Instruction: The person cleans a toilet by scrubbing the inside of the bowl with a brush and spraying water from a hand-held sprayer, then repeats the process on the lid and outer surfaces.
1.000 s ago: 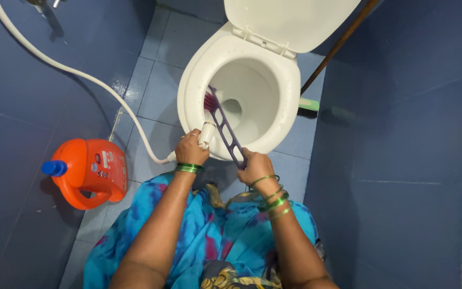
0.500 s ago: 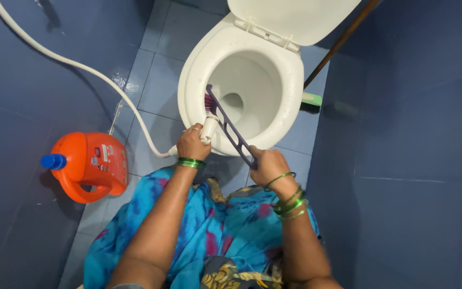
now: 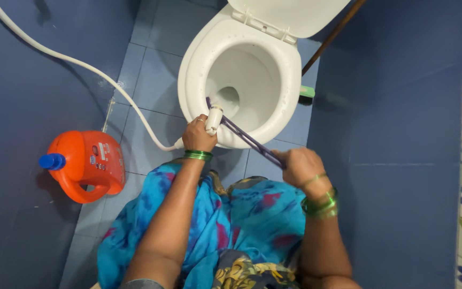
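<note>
I see my left hand [image 3: 199, 135] in the middle of the frame, closed around a white sprayer [image 3: 213, 119] whose nozzle points over the near rim of the toilet [image 3: 287, 80] into the bowl. A white hose [image 3: 76, 63] runs from the sprayer to the upper left corner, across the blue tiled floor [image 3: 153, 91]. My right hand [image 3: 301, 166], right of centre, is clenched on the handle of a purple brush [image 3: 241, 136]. The brush slants up and left from that fist, crosses the rim beside the sprayer, and its head sits inside the bowl near the drain; I cannot make out the bristles. Both wrists carry green bangles [image 3: 319, 202].

The toilet fills the upper middle, lid [image 3: 290, 16] raised. An orange jug [image 3: 89, 165] with a blue cap stands at the left edge, well apart from my hands. A brown stick [image 3: 331, 36] leans right of the toilet, with a green object at its foot. My blue patterned garment [image 3: 241, 225] covers the bottom centre.
</note>
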